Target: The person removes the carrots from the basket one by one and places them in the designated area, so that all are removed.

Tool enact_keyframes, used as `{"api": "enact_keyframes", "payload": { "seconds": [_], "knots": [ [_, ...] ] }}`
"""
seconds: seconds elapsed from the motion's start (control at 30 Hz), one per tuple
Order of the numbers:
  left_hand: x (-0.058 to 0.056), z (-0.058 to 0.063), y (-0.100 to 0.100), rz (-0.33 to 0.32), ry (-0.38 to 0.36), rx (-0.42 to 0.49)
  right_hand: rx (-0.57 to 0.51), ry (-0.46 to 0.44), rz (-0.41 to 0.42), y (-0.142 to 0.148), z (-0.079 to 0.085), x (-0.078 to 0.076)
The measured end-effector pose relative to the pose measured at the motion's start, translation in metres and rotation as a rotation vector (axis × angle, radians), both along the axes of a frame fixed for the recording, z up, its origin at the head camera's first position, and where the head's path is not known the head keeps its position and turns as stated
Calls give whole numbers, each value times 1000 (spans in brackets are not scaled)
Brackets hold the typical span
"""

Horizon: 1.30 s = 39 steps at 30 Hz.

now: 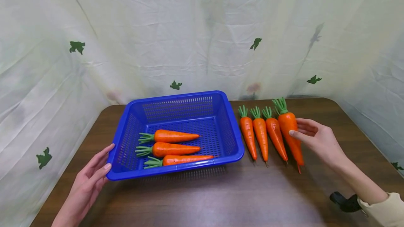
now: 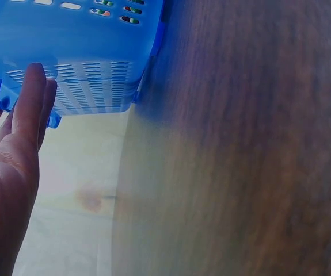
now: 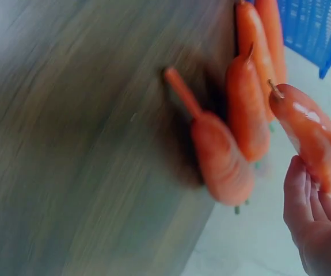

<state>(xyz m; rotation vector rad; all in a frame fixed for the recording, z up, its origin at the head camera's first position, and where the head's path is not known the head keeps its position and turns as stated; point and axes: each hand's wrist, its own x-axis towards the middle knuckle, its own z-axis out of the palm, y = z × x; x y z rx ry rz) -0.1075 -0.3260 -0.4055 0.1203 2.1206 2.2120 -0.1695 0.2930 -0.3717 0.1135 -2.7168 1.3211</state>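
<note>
In the head view my right hand (image 1: pixel 318 139) holds a large orange carrot (image 1: pixel 288 125) with a green top, thumb on one side and fingers on the other. The right wrist view shows this held carrot (image 3: pixel 312 129) above the table, apart from a carrot (image 3: pixel 223 161) lying below it. From the head, the held one overlaps the carrot at the right end of the row. My left hand (image 1: pixel 86 183) touches the near left corner of a blue plastic basket (image 1: pixel 175 97); its fingers (image 2: pixel 30 109) lie straight along the outer wall. Three carrots (image 1: pixel 175 149) lie side by side in the basket.
Left of the held carrot, more carrots (image 1: pixel 260 136) lie in a row, green tops toward the back, close to the basket's right side. A brown wooden table (image 1: pixel 252 199) carries everything. Behind it hangs a pale curtain (image 1: pixel 205 45) with leaf prints. A black strap (image 1: pixel 345 202) sits by the right wrist.
</note>
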Motion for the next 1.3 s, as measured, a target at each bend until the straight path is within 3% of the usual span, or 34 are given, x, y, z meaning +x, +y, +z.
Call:
{"api": "enact_keyframes", "payload": {
  "seconds": [0.47,0.83,1.3],
  "knots": [
    [0,0,0,-4,-6,-4,118,38,-45,25,-9,-9],
    [1,0,1,-19,26,15,179,-13,-89,36,-14,-18],
    [0,1,1,1,-6,1,255,-80,-91,46,-24,-29]
  ]
}}
